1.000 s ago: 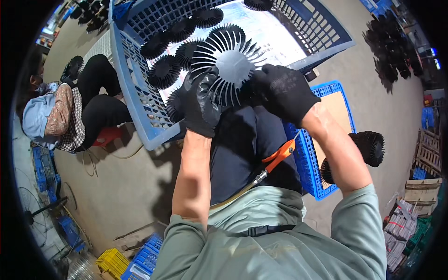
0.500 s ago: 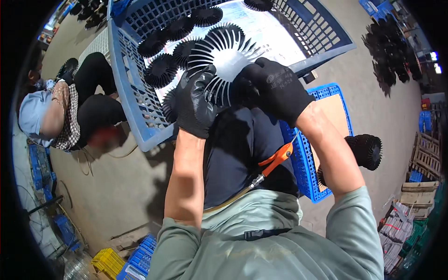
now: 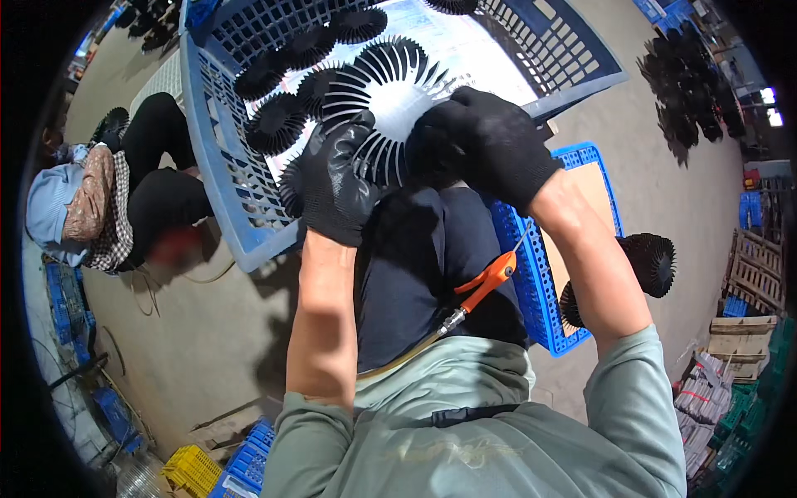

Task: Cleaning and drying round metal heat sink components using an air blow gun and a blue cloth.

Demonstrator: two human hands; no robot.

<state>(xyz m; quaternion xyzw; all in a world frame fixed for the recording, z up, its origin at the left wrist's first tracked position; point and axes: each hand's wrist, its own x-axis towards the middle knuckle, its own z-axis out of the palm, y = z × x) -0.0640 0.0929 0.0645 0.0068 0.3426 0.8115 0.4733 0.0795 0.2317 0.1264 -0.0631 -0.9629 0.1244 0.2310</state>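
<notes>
A round finned heat sink (image 3: 402, 109), black with a bright bare-metal face, is held up over the near rim of the large blue crate. My left hand (image 3: 339, 178), in a black glove, grips its left edge with the thumb over the fins. My right hand (image 3: 486, 145), also gloved in black, is closed against the right side of the face; its fingertips are hidden, so anything pinched in them cannot be seen. Across my lap lies an orange air blow gun (image 3: 488, 280) with a thin nozzle and a hose.
The large blue crate (image 3: 217, 158) holds several black heat sinks (image 3: 276, 124) on a pale sheet. At my right stands a smaller blue crate (image 3: 541, 311) with cardboard, near more heat sinks (image 3: 652, 264). Another person (image 3: 91, 199) sits at the left. Dark stacks (image 3: 693, 95) stand at far right.
The view has shifted a little, moving the scene slightly left. My right hand has turned slightly at the heat sink; my left hand keeps its grip.
</notes>
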